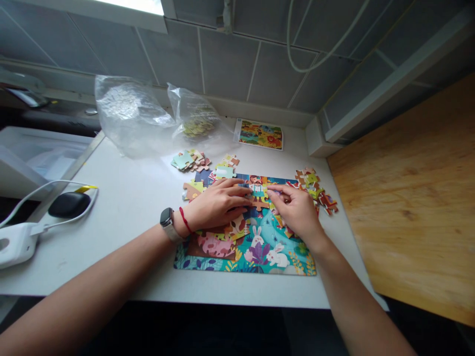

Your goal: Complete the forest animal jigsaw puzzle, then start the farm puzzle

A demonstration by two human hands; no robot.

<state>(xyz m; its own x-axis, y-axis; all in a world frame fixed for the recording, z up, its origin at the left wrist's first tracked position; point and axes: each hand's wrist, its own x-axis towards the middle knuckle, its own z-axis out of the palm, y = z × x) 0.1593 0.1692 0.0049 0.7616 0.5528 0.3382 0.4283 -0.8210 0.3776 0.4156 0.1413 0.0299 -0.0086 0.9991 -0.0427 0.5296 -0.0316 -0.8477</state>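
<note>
A colourful jigsaw puzzle [284, 230] lies partly put together on the white table, with rabbits along its front part. My left hand [224, 201] rests flat over its left half, fingers stretched out and pointing right. Near the middle of the back part, my right hand [297, 210] is closed, thumb and forefinger pinched at a puzzle piece beside the figure in overalls [257, 187]. The fingers hide most of that piece. Loose puzzle pieces [192, 190] lie on the picture by my left hand, and others [281, 223] lie under my right hand.
Small piles of puzzle pieces lie behind the puzzle [187, 160] and at its right [315, 190]. Further back are clear plastic bags [129, 116] and a picture card [261, 134]. A white charger [18, 243] with a cable stands at left; a wooden panel [411, 193] borders the right.
</note>
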